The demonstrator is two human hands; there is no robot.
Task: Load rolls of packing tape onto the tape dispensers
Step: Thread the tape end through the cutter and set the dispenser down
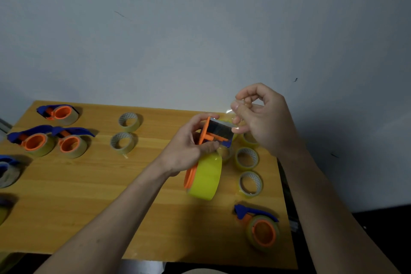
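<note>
**Item in hand: dispenser with roll mounted, tape end being drawn over the blade**

Nearest the camera, two bare forearms are seen reaching in from 6 o'clock. The left hand is curled round a tape dispenser, gripped at its orange frame and held above the table so that the metal blade plate is turned toward 1 o'clock. A yellow tape roll is already seated on the orange hub, hanging just below the hand at 6 o'clock. The right hand, raised at 2 o'clock of the dispenser, is closed in a pinch on a clear tape end, judged to be drawn taut so it can be led across the blade.

Outward: three unloaded rolls are kept at 4 o'clock, close at hand as stock; others there are hidden by the hands. Two more rolls lie at 9 o'clock. One loaded dispenser is set at 5 o'clock. Three finished dispensers are grouped at 9 to 10 o'clock, apparently put aside as done. All rest on the wooden table.
</note>
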